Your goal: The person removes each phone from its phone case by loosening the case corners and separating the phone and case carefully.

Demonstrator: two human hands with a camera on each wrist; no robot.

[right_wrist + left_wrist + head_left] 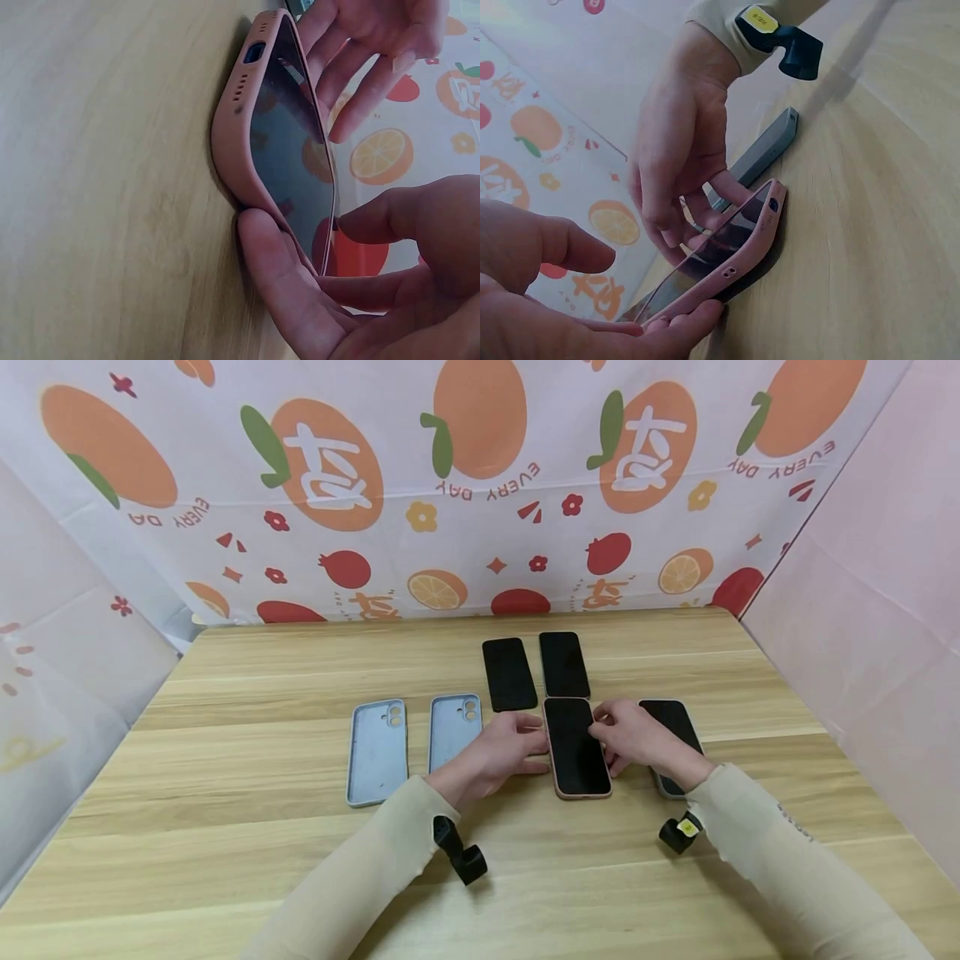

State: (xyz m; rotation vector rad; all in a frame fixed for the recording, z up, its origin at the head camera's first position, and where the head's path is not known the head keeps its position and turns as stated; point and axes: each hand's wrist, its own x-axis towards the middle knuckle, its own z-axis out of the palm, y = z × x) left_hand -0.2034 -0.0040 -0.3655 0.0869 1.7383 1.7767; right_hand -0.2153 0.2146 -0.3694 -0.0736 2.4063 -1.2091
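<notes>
A black-screened phone in a pink case (577, 756) lies face up between the two hands. My right hand (637, 735) holds its right edge, the thumb over the screen's border and the fingers low against the case's side. My left hand (506, 747) is at the opposite edge, its fingers extended along the case's side. In the left wrist view the left thumb is raised off the phone. The case's charging port end shows in the right wrist view, tilted by that camera's angle.
Two dark phones, left (510, 674) and right (564, 665), lie behind the pink one. Another cased phone (672, 722) is partly under the right forearm. Two light blue cases, left (377, 752) and right (450, 727), lie to the left on the wooden table (225, 760). A printed curtain hangs behind.
</notes>
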